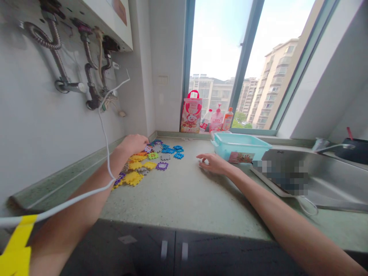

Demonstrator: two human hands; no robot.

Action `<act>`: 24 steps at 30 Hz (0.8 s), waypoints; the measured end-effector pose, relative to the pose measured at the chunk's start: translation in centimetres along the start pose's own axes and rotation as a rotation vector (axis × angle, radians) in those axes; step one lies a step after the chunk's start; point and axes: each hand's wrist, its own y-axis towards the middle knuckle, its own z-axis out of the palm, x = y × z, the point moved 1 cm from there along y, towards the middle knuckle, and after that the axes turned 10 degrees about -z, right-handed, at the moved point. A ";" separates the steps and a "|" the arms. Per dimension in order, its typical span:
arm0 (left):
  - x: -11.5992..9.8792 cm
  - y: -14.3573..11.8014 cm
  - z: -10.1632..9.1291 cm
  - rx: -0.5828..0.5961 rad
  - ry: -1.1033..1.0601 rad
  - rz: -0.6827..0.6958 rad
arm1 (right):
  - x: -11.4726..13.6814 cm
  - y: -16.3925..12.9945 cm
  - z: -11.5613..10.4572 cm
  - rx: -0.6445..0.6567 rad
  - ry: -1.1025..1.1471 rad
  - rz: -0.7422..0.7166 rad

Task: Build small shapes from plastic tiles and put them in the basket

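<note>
On the left of the counter lies a loose pile of colourful plastic pieces with notched, gear-like edges. Among them are a yellow piece (133,178), a purple square piece (162,166), a lime green piece (153,155) and several blue pieces (178,155). My left hand (133,144) is over the far left side of the pile, its fingertips turned down and mostly hidden. To the right of the pile, my right hand (213,163) hovers just above or rests on the counter, which I cannot tell. Its fingers are bent and apart, with nothing between them.
A turquoise plastic basin (244,143) stands behind my right hand, beside a steel sink (330,180). A gift bag (191,115) and bottles (217,119) line the window sill. A white cable (105,134) crosses over my left arm. The counter (178,199) ends above dark cabinets.
</note>
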 end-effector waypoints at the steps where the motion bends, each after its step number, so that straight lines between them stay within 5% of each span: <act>1: 0.0 0.0 0.0 0.012 -0.008 -0.004 | 0.0 0.0 0.0 0.016 0.000 0.008; 11: -1.6 -1.4 -0.4 0.107 -0.132 0.051 | -0.3 0.1 0.0 0.037 0.020 -0.021; 17: -2.9 -1.7 -0.7 0.344 -0.363 0.236 | 0.0 0.1 -0.2 0.038 0.037 -0.014; 24: -6.0 -2.5 0.1 0.429 -0.424 0.403 | -0.2 0.2 -0.3 0.058 0.059 -0.019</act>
